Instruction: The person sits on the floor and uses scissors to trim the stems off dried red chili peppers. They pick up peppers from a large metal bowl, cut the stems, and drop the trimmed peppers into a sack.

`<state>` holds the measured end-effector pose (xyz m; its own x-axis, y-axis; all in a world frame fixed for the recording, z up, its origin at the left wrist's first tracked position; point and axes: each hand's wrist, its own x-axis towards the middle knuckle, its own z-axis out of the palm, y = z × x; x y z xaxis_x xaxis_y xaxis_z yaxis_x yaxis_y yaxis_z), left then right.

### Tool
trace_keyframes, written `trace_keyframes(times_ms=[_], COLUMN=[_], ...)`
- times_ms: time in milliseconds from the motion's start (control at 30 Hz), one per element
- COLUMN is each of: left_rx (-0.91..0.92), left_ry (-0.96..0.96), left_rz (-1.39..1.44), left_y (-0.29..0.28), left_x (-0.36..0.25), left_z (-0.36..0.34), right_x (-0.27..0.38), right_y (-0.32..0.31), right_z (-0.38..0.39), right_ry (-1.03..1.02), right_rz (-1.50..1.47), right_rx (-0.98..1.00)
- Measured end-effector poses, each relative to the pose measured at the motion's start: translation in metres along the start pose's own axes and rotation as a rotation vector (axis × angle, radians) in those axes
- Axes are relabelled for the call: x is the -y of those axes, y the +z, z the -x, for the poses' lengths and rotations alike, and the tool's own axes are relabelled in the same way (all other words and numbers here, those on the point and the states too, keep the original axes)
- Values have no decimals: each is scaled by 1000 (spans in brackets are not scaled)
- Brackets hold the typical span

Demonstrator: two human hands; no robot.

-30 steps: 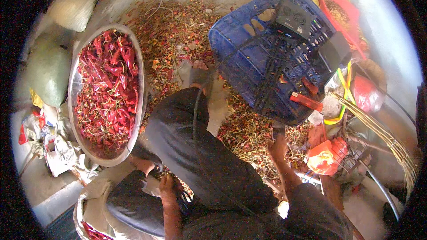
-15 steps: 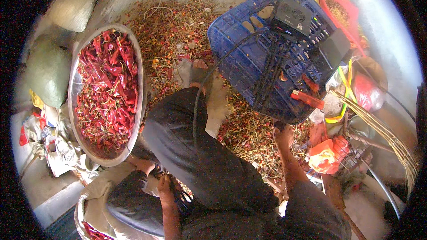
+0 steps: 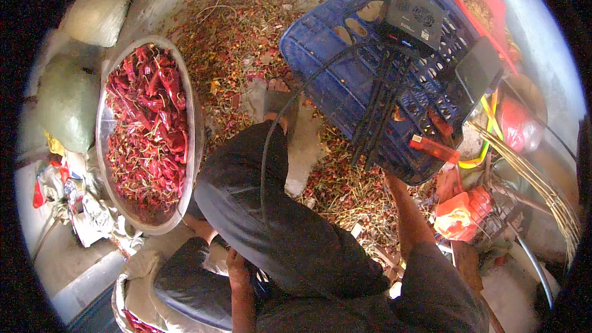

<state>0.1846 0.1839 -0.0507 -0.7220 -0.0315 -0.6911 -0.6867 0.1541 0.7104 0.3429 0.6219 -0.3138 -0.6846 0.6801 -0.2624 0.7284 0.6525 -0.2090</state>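
My left hand [image 3: 235, 264] is low in front of me, between my dark trouser legs and close to a sandalled foot. Its fingers are partly hidden, and I cannot make out anything in them. My right forearm [image 3: 414, 222] reaches forward to the near edge of a blue plastic crate [image 3: 327, 92]. The right hand is mostly hidden at or under that edge, so its grip does not show. On the crate lie a black box-shaped device [image 3: 414, 17], a dark flat panel [image 3: 478, 69], black cables [image 3: 373, 108] and a red-orange piece [image 3: 433, 149].
An oval basin [image 3: 191, 166] of dried red chillies stands at left, beside pale and green sacks [image 3: 68, 102]. Chilli scraps and stems [image 3: 339, 191] litter the floor. At right are an orange plastic bag [image 3: 459, 217], a bundle of thin sticks [image 3: 530, 179] and a red tray [image 3: 496, 12].
The view has shifted slightly. The crate's near edge now covers more of my right hand, and the things on it sit a little further right. My left hand is slightly lower.
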Motion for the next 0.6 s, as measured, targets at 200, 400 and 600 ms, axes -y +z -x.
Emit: trace_keyframes(times_ms=[200, 400, 600], left_rx=[1, -14, -92], left_ry=[-16, 72, 90], left_rz=[36, -55, -9], left_y=[1, -13, -9], left_x=[-7, 7, 15], left_z=[4, 2, 0], right_x=[-6, 30, 13], right_y=[-21, -34, 0], right_z=[2, 18, -3], right_ry=[-41, 219, 218], right_rz=[-3, -141, -42], right_rx=[66, -151, -88])
